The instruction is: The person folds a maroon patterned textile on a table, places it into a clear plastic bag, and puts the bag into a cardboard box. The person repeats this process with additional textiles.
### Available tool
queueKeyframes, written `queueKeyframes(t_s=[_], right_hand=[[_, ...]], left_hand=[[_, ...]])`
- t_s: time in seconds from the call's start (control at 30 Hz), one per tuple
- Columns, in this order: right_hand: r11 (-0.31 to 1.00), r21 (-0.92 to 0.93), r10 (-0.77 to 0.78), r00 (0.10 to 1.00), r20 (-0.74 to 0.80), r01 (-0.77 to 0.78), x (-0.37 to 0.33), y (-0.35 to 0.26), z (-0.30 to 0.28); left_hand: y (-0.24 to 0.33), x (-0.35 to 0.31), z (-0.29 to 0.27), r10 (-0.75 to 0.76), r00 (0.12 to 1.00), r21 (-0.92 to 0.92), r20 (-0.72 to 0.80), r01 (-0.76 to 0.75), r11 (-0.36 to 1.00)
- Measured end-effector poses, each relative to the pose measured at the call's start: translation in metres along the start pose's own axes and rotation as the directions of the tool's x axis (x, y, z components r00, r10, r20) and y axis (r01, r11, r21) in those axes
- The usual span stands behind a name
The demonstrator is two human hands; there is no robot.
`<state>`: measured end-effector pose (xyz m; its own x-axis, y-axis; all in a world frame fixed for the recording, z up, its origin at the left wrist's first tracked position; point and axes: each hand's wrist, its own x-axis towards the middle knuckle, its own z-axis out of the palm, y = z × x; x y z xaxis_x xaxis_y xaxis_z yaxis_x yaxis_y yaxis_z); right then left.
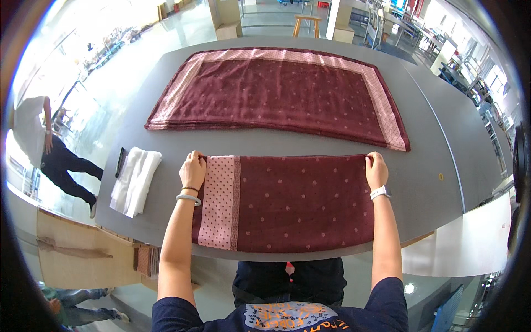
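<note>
A folded maroon scarf [298, 199] with small pale flowers and a pink dotted band lies on the grey table [437, 182] right in front of me. My left hand [193, 170] is closed on its far left corner, beside the pink band. At the far right corner, my right hand [376, 170] pinches the same cloth. The far edge runs straight between both hands. Beyond it lies a wide stack of maroon scarves [276, 91], bordered in pink along the far side and both ends.
White plastic bags [135, 182] and a black pen [120, 162] lie on the table's left. A small yellow ring [441, 177] sits at the right. A person [55, 149] stands left of the table; another person [83, 307] is at lower left. A wooden stool [307, 23] stands beyond.
</note>
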<state>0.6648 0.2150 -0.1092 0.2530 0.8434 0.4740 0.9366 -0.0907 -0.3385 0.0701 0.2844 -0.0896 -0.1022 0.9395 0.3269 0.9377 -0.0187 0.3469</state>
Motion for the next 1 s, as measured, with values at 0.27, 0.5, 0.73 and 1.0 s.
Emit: queueKeyframes(t_s=[0.27, 0.5, 0.73, 1.0], right_hand=[[0.961, 0.253, -0.127, 0.99, 0.06, 0.108, -0.043, -0.017, -0.078], [0.969, 0.221, -0.198, 0.873, 0.446, 0.106, -0.189, -0.033, -0.18], [0.949, 0.295, -0.179, 0.958, 0.222, 0.11, -0.2, -0.006, -0.168], [0.953, 0.263, -0.191, 0.971, 0.142, 0.149, -0.213, -0.012, -0.191]], left_hand=[[0.021, -0.059, -0.079, 0.225, 0.969, -0.236, -0.105, -0.244, 0.941], [-0.009, -0.207, -0.144, 0.422, 0.855, -0.294, 0.302, -0.338, 0.894], [-0.036, -0.214, -0.126, 0.48, 0.875, -0.244, 0.063, -0.453, 0.858], [-0.028, -0.224, -0.147, 0.333, 0.941, -0.31, 0.067, -0.298, 0.903]])
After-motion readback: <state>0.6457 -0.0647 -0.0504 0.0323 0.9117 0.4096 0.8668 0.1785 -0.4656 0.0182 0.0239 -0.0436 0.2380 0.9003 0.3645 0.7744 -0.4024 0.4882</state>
